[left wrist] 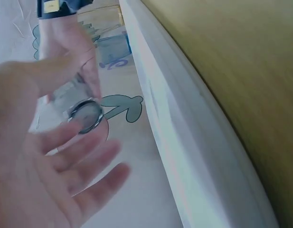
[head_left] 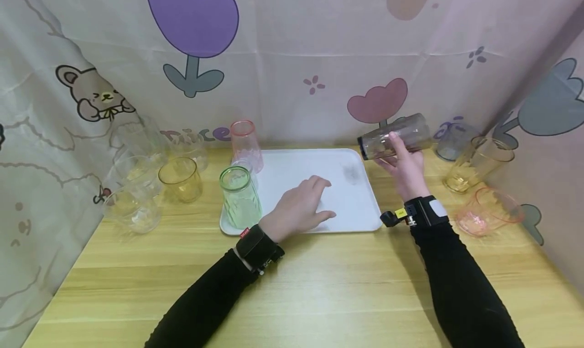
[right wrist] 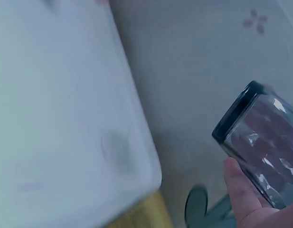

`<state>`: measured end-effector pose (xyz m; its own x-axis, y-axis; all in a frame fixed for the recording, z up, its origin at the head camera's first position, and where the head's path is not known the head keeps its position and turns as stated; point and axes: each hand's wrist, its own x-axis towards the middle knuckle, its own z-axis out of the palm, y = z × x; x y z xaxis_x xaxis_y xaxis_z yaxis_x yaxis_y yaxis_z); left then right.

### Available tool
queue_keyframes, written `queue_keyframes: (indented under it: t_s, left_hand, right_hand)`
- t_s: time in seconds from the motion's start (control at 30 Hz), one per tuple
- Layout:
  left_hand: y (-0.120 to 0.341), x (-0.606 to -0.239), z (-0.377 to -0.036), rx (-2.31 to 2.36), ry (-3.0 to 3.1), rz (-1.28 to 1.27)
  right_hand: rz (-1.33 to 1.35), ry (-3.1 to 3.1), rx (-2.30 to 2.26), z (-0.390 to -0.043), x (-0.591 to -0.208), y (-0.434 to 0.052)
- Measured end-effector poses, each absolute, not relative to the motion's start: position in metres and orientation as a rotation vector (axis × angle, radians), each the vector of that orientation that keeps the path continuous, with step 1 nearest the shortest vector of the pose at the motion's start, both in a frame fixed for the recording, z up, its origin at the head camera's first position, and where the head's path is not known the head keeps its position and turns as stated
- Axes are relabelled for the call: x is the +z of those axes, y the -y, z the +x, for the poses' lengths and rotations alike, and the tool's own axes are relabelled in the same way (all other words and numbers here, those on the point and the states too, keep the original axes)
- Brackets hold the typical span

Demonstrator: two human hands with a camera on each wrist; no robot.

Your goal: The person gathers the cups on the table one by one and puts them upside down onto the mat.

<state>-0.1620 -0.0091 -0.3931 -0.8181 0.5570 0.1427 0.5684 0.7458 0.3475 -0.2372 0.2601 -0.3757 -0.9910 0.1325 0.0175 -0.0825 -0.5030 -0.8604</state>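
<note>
My right hand grips a smoky grey glass tipped on its side, above the table just right of the white tray. In the right wrist view the glass shows its thick dark base pointing toward the tray. My left hand hovers over the tray's middle, fingers spread and thumb apart, holding nothing. In the left wrist view its fingers overlap the grey glass farther off. A green glass stands upside down on the tray's left side, with a pink glass behind it.
Left of the tray stand a yellow glass and several clear glasses. To the right are a bluish-grey glass, a tall amber glass and a pink heart-shaped glass. A patterned curtain hangs behind the table.
</note>
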Motion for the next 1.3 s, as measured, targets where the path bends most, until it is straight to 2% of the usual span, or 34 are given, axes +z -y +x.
queue_keyframes:
  t_s: [0.47,0.9,1.13,1.3]
  left_hand:
    - [0.009,-0.397,-0.171,-0.86,2.223,-0.737]
    - [0.007,-0.394,-0.17,-0.881,2.025,-0.73]
    - [0.009,-0.389,-0.166,-0.819,1.998,-0.798]
    - [0.011,-0.382,-0.163,-0.793,2.026,-0.806]
  right_hand:
    - [0.146,1.684,2.742,-0.204,-0.377,-0.195]
    - [0.259,1.745,2.893,-0.175,-0.376,-0.161]
    - [0.219,1.743,2.963,-0.169,-0.378,-0.155]
    - [0.289,1.719,3.024,-0.169,-0.379,-0.157]
